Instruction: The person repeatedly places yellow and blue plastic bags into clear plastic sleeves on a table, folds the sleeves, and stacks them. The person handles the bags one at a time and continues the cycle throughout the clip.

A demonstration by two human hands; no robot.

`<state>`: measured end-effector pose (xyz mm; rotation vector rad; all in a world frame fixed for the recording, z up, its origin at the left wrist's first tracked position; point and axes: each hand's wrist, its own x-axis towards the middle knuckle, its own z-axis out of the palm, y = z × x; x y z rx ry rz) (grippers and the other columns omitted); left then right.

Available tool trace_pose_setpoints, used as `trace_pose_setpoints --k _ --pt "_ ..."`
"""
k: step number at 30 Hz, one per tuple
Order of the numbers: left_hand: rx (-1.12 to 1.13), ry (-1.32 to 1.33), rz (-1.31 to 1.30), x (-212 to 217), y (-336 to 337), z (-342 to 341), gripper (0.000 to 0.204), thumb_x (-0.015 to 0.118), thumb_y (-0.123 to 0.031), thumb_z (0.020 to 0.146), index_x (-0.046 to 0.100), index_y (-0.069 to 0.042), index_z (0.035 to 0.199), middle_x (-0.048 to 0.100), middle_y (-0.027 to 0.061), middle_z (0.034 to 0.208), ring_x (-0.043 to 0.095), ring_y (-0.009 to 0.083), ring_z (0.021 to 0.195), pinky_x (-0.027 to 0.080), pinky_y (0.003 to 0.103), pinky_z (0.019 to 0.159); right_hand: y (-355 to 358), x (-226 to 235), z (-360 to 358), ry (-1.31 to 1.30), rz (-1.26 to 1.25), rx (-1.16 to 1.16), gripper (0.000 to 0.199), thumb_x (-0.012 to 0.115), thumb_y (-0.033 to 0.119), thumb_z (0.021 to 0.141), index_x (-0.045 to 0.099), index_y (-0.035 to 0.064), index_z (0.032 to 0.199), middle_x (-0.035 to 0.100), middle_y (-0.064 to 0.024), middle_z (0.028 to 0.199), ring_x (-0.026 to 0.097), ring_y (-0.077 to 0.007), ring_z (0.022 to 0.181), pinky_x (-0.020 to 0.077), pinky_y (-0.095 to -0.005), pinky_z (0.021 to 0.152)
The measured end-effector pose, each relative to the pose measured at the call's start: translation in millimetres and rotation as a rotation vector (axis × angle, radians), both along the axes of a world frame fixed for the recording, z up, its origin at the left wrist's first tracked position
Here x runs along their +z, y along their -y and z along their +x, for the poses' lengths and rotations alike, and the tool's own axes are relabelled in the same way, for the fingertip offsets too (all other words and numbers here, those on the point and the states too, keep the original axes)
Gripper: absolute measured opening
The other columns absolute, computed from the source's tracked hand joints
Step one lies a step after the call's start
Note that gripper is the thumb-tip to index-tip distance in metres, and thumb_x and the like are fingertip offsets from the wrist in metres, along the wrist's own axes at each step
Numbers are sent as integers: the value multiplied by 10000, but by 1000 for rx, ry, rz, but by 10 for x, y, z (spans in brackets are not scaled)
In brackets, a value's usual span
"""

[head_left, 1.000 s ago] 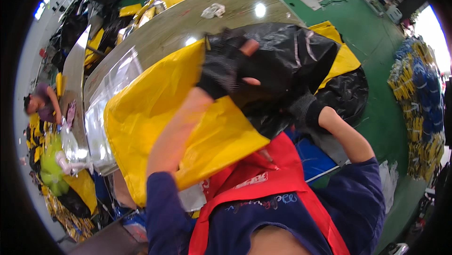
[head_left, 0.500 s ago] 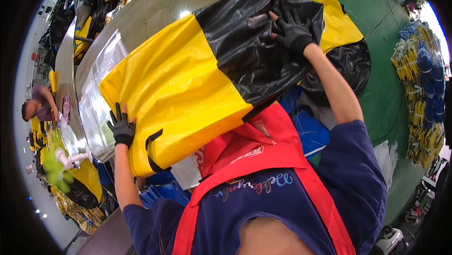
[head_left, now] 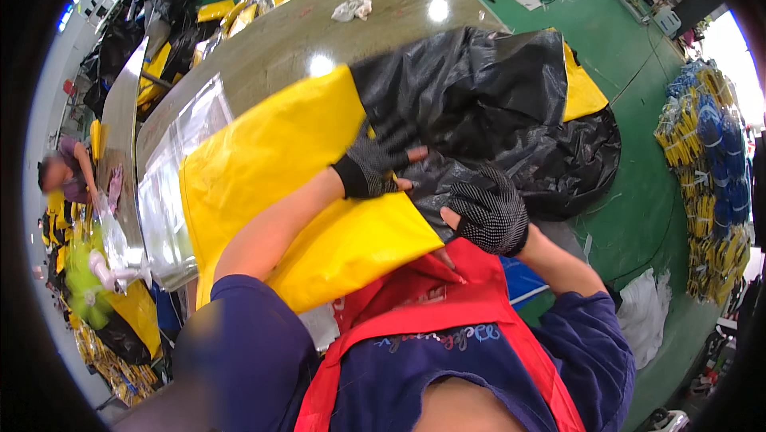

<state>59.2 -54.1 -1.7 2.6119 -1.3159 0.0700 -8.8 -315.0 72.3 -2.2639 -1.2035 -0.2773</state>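
A large yellow and black coated-fabric sheet [head_left: 263, 153] lies across the worktable, yellow on the left and creased black on the right. My left hand [head_left: 373, 159], in a black fingerless glove, rests on it at the seam between the colours, fingers stretched out and apart. To the right, my right hand [head_left: 488, 210] wears a dotted black glove. Its fingers are bent over the near edge of the black part, with the thumb at the left; the fingertips are partly hidden. Farther right, the black fabric hangs past the table, with a yellow patch [head_left: 584, 89] beyond it.
Clear plastic sheeting [head_left: 163, 216] covers the left end of the worktable [head_left: 263, 89]. A crumpled white rag [head_left: 353, 8] lies at the back. Bundled blue and yellow straps [head_left: 706, 185] are piled at right. Another person [head_left: 73, 165] and a green fan [head_left: 86, 276] are at far left.
My left hand has moved from the sheet's left edge to the seam. My right hand has come back toward me from the far black part. The black end now lies farther right.
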Motion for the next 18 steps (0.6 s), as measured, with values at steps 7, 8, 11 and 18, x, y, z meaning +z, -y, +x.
trace_pose_setpoints --k 7,8,11,18 --pt "-28 4 -137 14 273 -178 627 565 -467 860 407 -174 1391 382 129 1436 258 340 1368 101 543 1094 -941 410 1808 -36 -232 136 357 548 419 872 680 132 1040 664 -165 973 619 -344 939 467 -403 866" --pt "7 -1 -134 102 180 -251 633 571 -462 859 402 -168 1393 384 130 1434 266 336 1363 110 535 1091 -943 377 2020 -326 -605 43 429 534 481 870 665 134 1087 651 -160 1065 599 -341 1025 435 -386 930" --pt "133 -37 -158 257 -183 -469 651 588 -446 855 388 -150 1399 390 133 1427 289 326 1348 139 510 1085 -986 -283 2479 -418 -714 89 401 519 457 887 668 134 1072 648 -130 1094 597 -332 1033 442 -395 904" --pt "828 -8 -194 518 -1391 -1742 697 628 -409 846 355 -108 1413 405 140 1412 343 304 1313 207 452 1069 -1024 -706 2741 -521 -748 187 403 513 405 901 670 66 1051 659 -162 1046 609 -339 998 455 -399 889"
